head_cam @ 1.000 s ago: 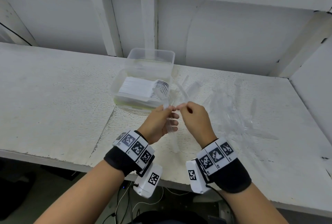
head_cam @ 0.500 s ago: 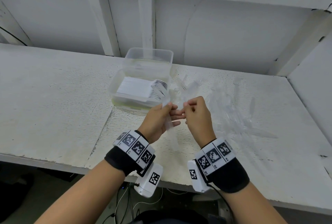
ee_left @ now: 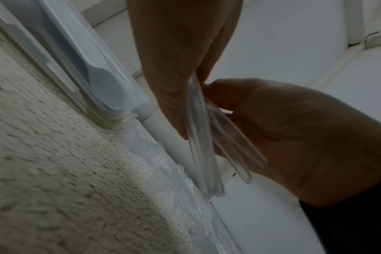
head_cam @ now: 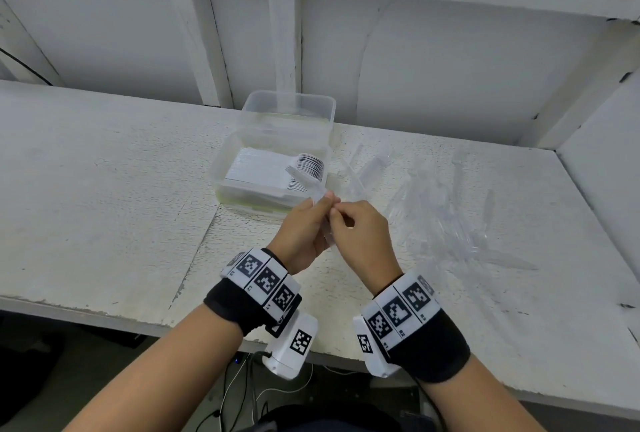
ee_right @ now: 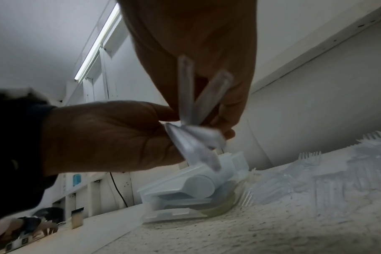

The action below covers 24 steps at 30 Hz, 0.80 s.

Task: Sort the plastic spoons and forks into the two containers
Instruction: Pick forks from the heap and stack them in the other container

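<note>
Hands: left hand (head_cam: 300,231) and right hand (head_cam: 363,236) both pinch clear forks (ee_left: 203,146) (handles splayed) | near container (head_cam: 221,168)

Clear glossy plastic forks (ee_left: 203,146) sit in the left hand (head_cam: 304,234); beyond that grip, smooth translucent plastic containers (head_cam: 242,161) hold matt white plastic spoons (head_cam: 263,171) on a rough, pitted, white-painted tabletop (head_cam: 104,189), paint chipped
</note>
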### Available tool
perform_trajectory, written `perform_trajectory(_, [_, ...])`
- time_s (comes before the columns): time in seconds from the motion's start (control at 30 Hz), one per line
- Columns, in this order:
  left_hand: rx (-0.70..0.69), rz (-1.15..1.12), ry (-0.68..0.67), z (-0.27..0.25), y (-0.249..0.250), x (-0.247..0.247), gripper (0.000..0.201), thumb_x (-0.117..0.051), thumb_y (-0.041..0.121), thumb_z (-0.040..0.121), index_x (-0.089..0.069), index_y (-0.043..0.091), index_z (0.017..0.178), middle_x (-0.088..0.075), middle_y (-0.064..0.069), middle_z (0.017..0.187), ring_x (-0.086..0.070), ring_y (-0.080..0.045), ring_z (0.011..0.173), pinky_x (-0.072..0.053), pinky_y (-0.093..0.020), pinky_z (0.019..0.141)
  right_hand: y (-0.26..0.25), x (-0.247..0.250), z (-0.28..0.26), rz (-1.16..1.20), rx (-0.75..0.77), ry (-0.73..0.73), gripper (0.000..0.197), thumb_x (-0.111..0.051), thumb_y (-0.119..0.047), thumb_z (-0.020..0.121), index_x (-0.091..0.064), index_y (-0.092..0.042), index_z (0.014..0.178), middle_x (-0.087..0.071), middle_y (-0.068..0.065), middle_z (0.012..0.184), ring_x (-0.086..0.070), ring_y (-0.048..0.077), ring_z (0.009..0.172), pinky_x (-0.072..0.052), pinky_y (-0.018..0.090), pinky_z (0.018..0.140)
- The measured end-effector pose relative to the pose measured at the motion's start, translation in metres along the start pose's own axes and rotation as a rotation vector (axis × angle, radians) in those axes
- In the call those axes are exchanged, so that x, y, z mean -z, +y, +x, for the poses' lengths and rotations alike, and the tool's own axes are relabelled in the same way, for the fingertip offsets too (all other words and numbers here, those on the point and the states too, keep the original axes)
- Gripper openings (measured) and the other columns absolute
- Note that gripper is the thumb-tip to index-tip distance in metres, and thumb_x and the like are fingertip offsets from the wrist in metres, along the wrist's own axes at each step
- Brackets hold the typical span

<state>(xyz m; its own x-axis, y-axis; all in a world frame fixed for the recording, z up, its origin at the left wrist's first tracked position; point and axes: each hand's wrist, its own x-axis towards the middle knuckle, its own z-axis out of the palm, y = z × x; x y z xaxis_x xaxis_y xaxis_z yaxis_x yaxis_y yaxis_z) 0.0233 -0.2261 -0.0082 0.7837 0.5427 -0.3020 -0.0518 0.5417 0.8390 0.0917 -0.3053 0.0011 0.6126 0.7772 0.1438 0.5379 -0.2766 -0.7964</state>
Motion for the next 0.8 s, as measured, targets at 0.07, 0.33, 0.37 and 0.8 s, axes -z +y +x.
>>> perform_trajectory(0.07, [0.001, -0.004, 0.027, 0.002, 0.002, 0.001, 0.031, -0.036, 0.028, 0.101, -0.052, 0.005, 0.086, -0.067, -0.001, 0.065, -0.065, -0.008, 0.059, -0.051, -0.018, 0.053, -0.002, 0.001, -0.001, 0.017, 0.025, -0.103, 0.023, -0.049, -0.02, 0.094, -0.065, -0.01, 0.108, -0.062, 0.007, 0.102, -0.056, 0.016, 0.097, -0.043, 0.023, 0.084])
perform_trajectory(0.33, [0.053, 0.005, 0.015, 0.008, 0.011, 0.008, 0.031, -0.04, 0.035, 0.099, -0.053, 0.011, 0.084, -0.065, -0.017, 0.117, -0.067, -0.018, 0.084, -0.054, -0.033, 0.074, 0.008, 0.009, 0.001, 0.053, 0.025, -0.351, 0.039, -0.047, -0.023, 0.097, -0.038, -0.028, 0.134, -0.058, -0.008, 0.098, -0.056, 0.006, 0.079, -0.043, 0.014, 0.068])
perform_trajectory(0.37, [0.056, 0.002, 0.012, 0.009, 0.013, 0.009, 0.03, -0.041, 0.037, 0.098, -0.054, 0.012, 0.087, -0.063, -0.018, 0.118, -0.067, -0.019, 0.083, -0.053, -0.033, 0.073, 0.009, 0.011, 0.002, 0.074, 0.035, -0.347, 0.036, -0.047, -0.023, 0.096, -0.041, -0.027, 0.131, -0.059, -0.01, 0.102, -0.055, 0.003, 0.082, -0.041, 0.011, 0.07])
perform_trajectory(0.8, [-0.148, -0.078, 0.282, 0.022, 0.036, 0.01, 0.018, -0.052, 0.026, 0.095, -0.058, 0.011, 0.086, -0.07, -0.009, 0.084, -0.068, -0.015, 0.065, -0.057, -0.026, 0.063, 0.008, 0.026, 0.02, -0.316, 0.138, -0.315, 0.038, -0.041, -0.028, 0.098, -0.044, -0.016, 0.134, -0.056, 0.009, 0.119, -0.055, 0.023, 0.105, -0.045, 0.037, 0.087])
